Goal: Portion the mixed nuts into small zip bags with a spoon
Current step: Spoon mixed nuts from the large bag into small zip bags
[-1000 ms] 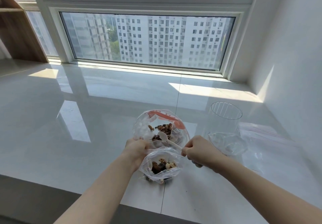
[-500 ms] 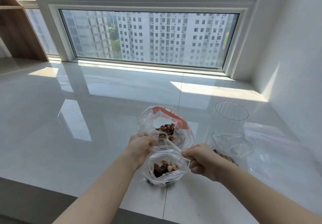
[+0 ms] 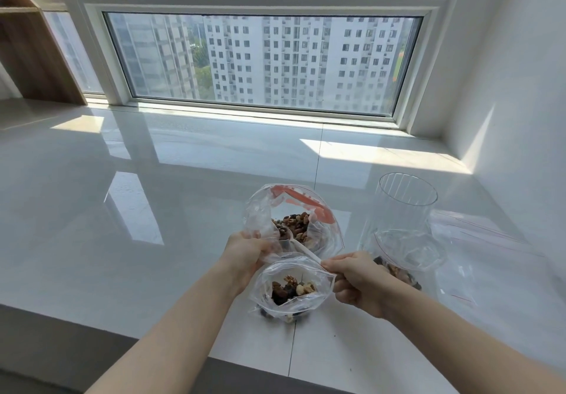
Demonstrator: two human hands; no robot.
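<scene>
A large clear bag point(image 3: 260, 210) with a red zip strip stands open on the white counter, mixed nuts point(image 3: 295, 225) inside. In front of it sits a small zip bag point(image 3: 291, 286), open, with a little heap of nuts at its bottom. My left hand point(image 3: 245, 252) pinches the plastic where the two bags' rims meet. My right hand point(image 3: 355, 277) grips the handle of a white plastic spoon point(image 3: 303, 249), whose bowl is down among the nuts in the large bag.
A tall clear cup point(image 3: 404, 207) stands to the right, with another small bag of nuts point(image 3: 401, 259) leaning at its base. Flat empty zip bags point(image 3: 477, 234) lie further right by the wall. The counter's front edge point(image 3: 92, 317) runs below my forearms.
The spoon's bowl has gone deeper into the large bag's nuts. My right hand has shifted slightly right and toward me. The camera has tilted down a little.
</scene>
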